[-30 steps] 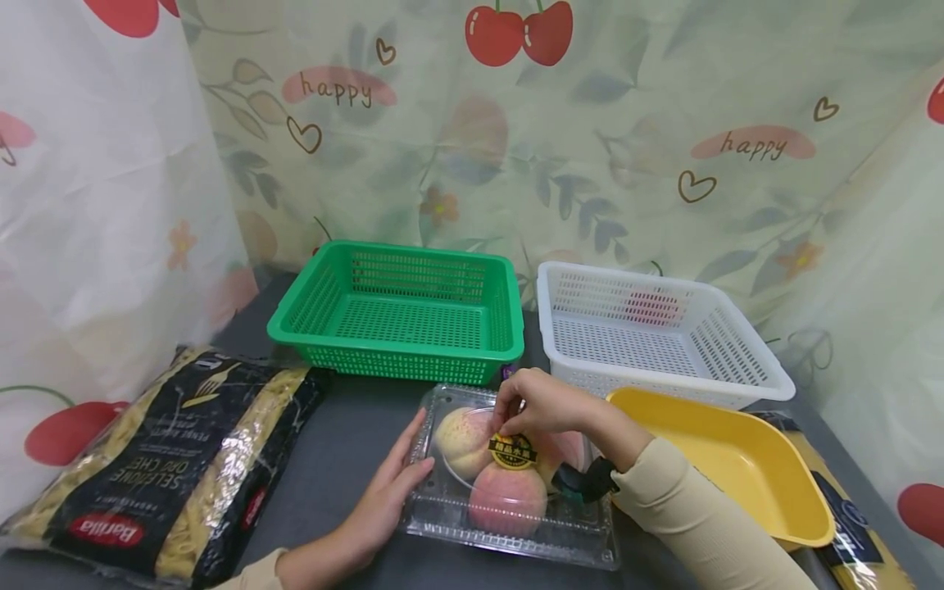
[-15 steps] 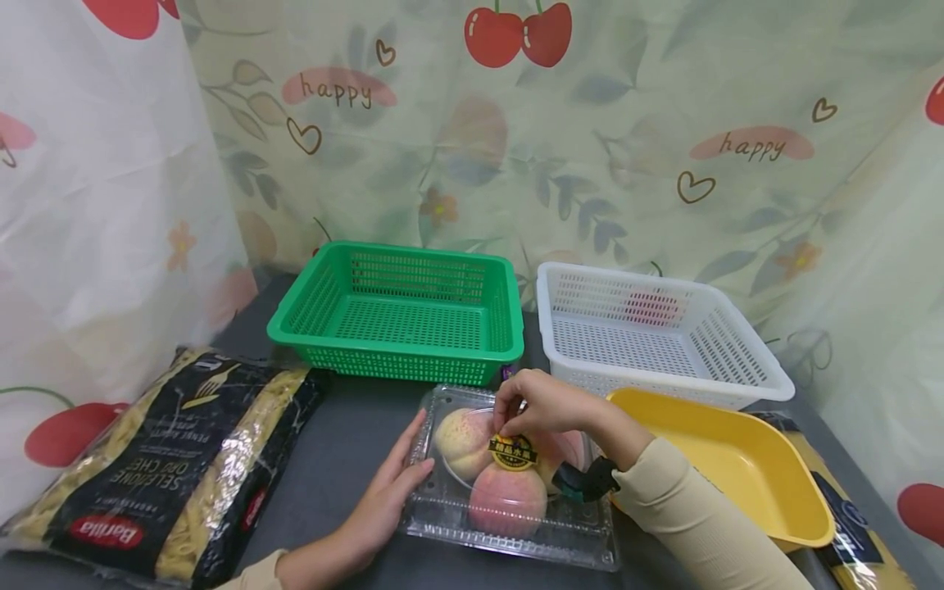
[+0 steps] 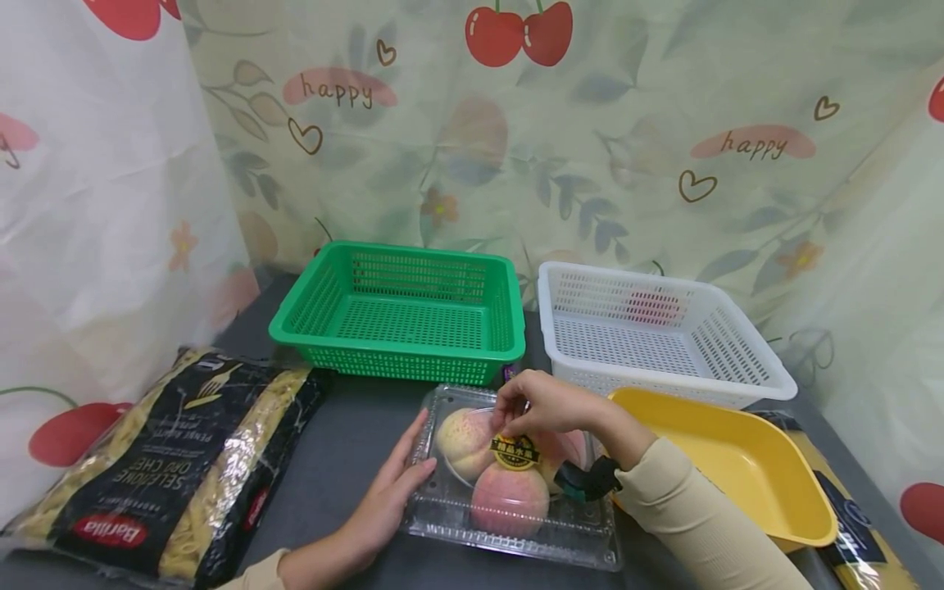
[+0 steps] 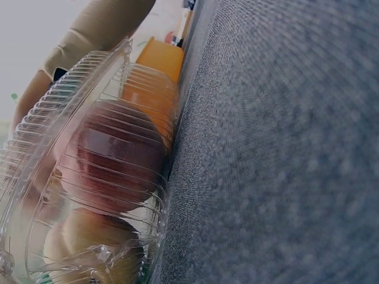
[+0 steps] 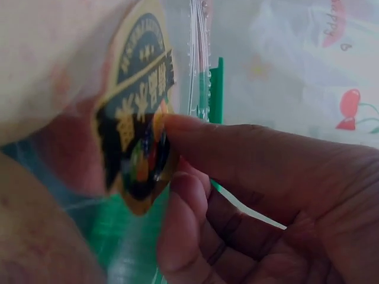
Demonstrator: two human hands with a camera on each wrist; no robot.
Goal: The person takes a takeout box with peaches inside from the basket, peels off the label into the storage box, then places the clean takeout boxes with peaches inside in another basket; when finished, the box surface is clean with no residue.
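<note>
A clear plastic clamshell box [image 3: 509, 547] with several peaches [image 3: 510, 501] inside sits on the dark table. On its lid is a round black-and-gold sticker [image 3: 515, 451]. My right hand [image 3: 549, 407] is over the lid, thumb and curled forefinger pinching the far edge of that sticker. Close up in the right wrist view, the thumb [image 5: 189, 127] lies on the sticker's edge with the forefinger [image 5: 188, 204] beneath. My left hand [image 3: 383, 496] rests its straight fingers along the box's left side. In the left wrist view, peaches [image 4: 112, 157] show through the ribbed wall, that hand's fingers hidden.
Behind the box stand a green basket [image 3: 398, 360] and a white basket [image 3: 664, 381]. A yellow tub [image 3: 737, 475] is close to my right forearm, with a pasta bag [image 3: 859, 524] beyond it. Another pasta bag [image 3: 158, 467] lies at the left.
Both hands stay at the same places on the box. The view shifts very slightly; nothing else visibly moves.
</note>
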